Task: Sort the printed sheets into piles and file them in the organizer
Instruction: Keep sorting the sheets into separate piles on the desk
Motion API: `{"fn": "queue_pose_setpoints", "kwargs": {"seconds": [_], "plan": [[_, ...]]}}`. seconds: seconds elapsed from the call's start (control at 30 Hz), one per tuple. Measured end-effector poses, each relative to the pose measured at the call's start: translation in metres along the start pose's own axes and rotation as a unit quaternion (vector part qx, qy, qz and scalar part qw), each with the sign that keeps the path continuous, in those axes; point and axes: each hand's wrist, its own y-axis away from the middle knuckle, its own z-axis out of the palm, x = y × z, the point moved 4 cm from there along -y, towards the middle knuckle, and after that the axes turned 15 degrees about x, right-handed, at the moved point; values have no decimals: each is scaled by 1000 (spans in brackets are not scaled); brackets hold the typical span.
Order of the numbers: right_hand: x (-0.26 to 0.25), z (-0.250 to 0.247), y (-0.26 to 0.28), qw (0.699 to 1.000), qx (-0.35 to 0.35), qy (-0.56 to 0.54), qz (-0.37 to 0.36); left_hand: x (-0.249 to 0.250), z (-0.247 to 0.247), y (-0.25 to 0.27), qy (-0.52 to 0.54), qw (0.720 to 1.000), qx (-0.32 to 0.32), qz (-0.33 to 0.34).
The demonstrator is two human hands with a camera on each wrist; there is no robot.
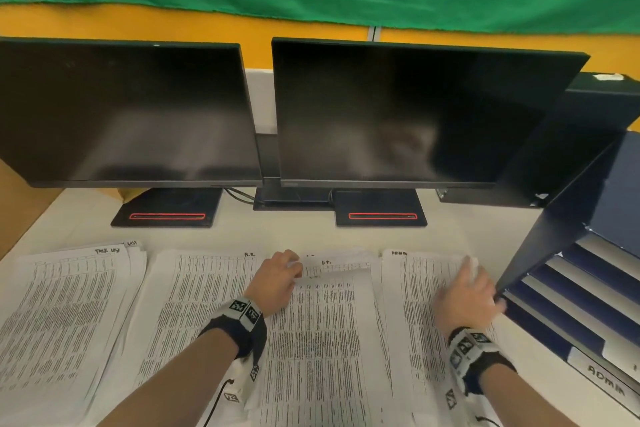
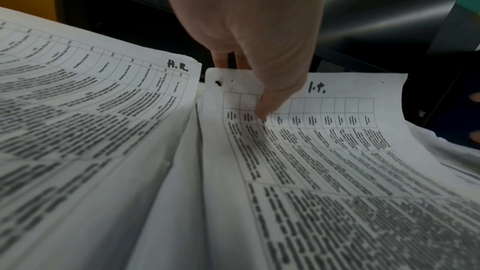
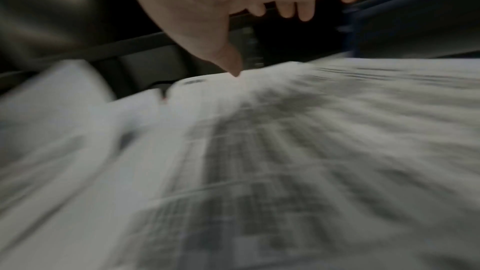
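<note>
left hand point(image 1: 277, 279): pinching the far edge of the I.T. sheet point(image 2: 298, 141). Thumb on top of the print, fingers point(image 2: 221, 60) tucked behind the edge. Edge is lifted and curled up toward the hand.
I.T. pile point(image 1: 325, 340): directly under that grip and running back toward the wrist. More sheets lie flat beneath the lifted one.
H.R. pile point(image 1: 194, 298): just left of the left-hand grip, flat, edge almost touching the I.T. sheet. "H.R." handwritten at the far corner.
fourth pile point(image 1: 59, 309): well left of both hands, beyond H.R. The handwritten label is not legible.
right hand point(image 1: 464, 291): over the far right part of the admin pile point(image 1: 415, 305). Right wrist view is motion-blurred; fingers look loosely spread, thumb tip at the paper's far edge. Can't tell whether it grips a sheet.
organizer point(image 1: 568, 288): dark blue, just right of the right hand, nearly touching its outer fingers. Stacked trays; lower one tagged "ADMIN".
monitors point(image 1: 398, 115): two dark screens, beyond both hands.
table point(image 1: 277, 236): white top, bare strip between the pile edges and the monitor stands.
</note>
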Motion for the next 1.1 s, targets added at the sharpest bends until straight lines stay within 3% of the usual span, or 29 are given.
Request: {"fn": "queue_pose_setpoints", "kwargs": {"seconds": [0.1,0.17,0.33,0.47,0.67,0.8,0.9,0.97,1.1], "plan": [[-57,8,24,976,-2,-115,-187,2,-1,1,5,1000,6,-1],[-85,11,33,955,-38,-180,-233,3,-3,3,7,1000,11,-4],[-103,17,18,963,-89,-231,-107,8,-8,9,15,999,23,26],[-108,11,12,951,-103,-271,-112,7,-12,9,39,998,36,25],[-111,7,22,861,-239,-418,-163,13,-7,0,70,997,26,6],[-101,24,2,898,-192,-388,-83,14,-7,-1,100,994,-7,-35],[-100,32,-5,934,-208,-279,-85,14,-8,4,112,992,-17,-62],[-103,34,-4,930,-239,-263,-95,14,-7,7,119,991,-12,-67],[-109,35,-5,921,-230,-301,-92,12,0,13,98,995,-2,-12]]}}
